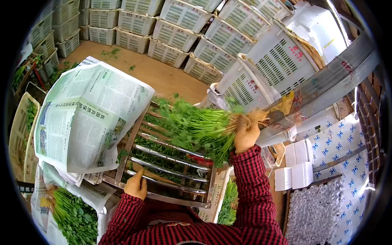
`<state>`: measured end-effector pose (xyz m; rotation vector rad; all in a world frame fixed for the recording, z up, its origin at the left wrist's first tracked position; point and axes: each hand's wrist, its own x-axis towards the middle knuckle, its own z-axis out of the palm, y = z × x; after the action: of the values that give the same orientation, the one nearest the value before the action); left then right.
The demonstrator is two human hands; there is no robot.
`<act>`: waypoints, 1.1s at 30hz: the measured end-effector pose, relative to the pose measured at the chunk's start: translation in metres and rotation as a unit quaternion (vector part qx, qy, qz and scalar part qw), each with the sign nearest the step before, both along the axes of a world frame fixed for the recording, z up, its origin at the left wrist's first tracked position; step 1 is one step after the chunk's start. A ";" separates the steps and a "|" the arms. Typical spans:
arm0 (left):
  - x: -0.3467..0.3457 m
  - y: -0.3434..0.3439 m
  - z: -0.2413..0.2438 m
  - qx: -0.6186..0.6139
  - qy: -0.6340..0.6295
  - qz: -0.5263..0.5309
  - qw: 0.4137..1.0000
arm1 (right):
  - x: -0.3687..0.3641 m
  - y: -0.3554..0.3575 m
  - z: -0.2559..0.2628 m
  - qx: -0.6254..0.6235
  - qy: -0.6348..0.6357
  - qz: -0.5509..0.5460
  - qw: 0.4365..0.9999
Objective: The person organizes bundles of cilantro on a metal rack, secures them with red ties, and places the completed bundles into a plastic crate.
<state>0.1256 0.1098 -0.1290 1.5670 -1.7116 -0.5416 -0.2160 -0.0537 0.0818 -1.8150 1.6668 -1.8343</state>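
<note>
My right hand (246,138) grips a bunch of coriander (203,122) by its pale roots. The green stems and leaves point left, over a slatted metal rack (171,148), and the leaf tips look blurred. Loose green leaves show below the bars. Near the rack's lower left corner, my left hand (135,186) has its fingers loosely bent and the thumb apart, with nothing visible in it. Its fingertips are beside a bar; whether they touch it is hard to tell. A red item (200,160) lies near the rack's right side, partly covered by leaves.
Newspaper sheets (92,116) are piled left of the rack. A newspaper-lined crate (102,217) at lower left holds more coriander (75,214). Stacked plastic crates (174,33) line the back. A metal beam (318,88) slants at right, above white boxes (294,165) and clear bottles (315,208).
</note>
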 end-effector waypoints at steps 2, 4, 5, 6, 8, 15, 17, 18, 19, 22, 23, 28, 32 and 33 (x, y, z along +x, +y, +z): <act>-0.018 -0.002 0.005 -0.033 0.019 0.000 0.999 | -0.027 -0.009 0.004 0.160 0.115 -0.146 0.970; -0.010 -0.001 0.005 0.026 0.023 -0.025 0.999 | -0.036 -0.012 -0.002 0.244 0.285 -0.169 0.912; -0.005 -0.001 -0.002 0.014 0.021 -0.019 1.000 | -0.043 -0.014 -0.024 0.123 0.178 -0.111 0.970; -0.002 -0.002 0.003 0.056 0.006 -0.029 0.998 | -0.041 -0.014 -0.020 0.100 0.122 -0.124 0.980; -0.003 0.004 -0.005 0.072 0.144 -0.011 0.987 | -0.034 0.006 -0.006 0.098 0.054 -0.169 0.979; 0.015 -0.002 0.096 -0.073 0.450 0.078 0.886 | 0.011 0.069 0.042 0.227 -0.123 0.086 0.962; 0.025 -0.017 0.138 -0.148 0.356 0.042 0.922 | 0.012 0.081 0.050 0.286 -0.151 0.150 0.934; 0.032 -0.023 0.153 -0.125 0.333 0.005 0.935 | 0.020 0.079 0.042 0.329 -0.168 0.184 0.911; 0.032 -0.032 0.166 -0.100 0.324 -0.040 0.940 | 0.029 0.079 0.040 0.376 -0.191 0.183 0.888; 0.025 -0.056 0.166 -0.030 0.288 -0.164 0.943 | 0.045 0.056 -0.020 0.465 -0.216 0.239 0.824; 0.014 -0.060 0.148 0.004 0.276 -0.187 0.943 | 0.043 0.043 -0.054 0.468 -0.206 0.244 0.824; -0.040 -0.033 0.065 0.166 -0.053 -0.170 0.970 | 0.054 -0.008 -0.206 0.536 -0.233 0.218 0.782; -0.055 -0.024 0.047 0.161 -0.122 -0.150 0.968 | 0.044 -0.002 -0.197 0.543 -0.194 0.202 0.792; -0.057 -0.027 0.045 0.155 -0.098 -0.150 0.972 | 0.039 0.000 -0.190 0.534 -0.171 0.169 0.811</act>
<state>0.0683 0.0832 -0.0840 1.6242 -2.1149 -0.8660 -0.1770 -0.0538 -0.1082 -1.0705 1.5535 -0.6888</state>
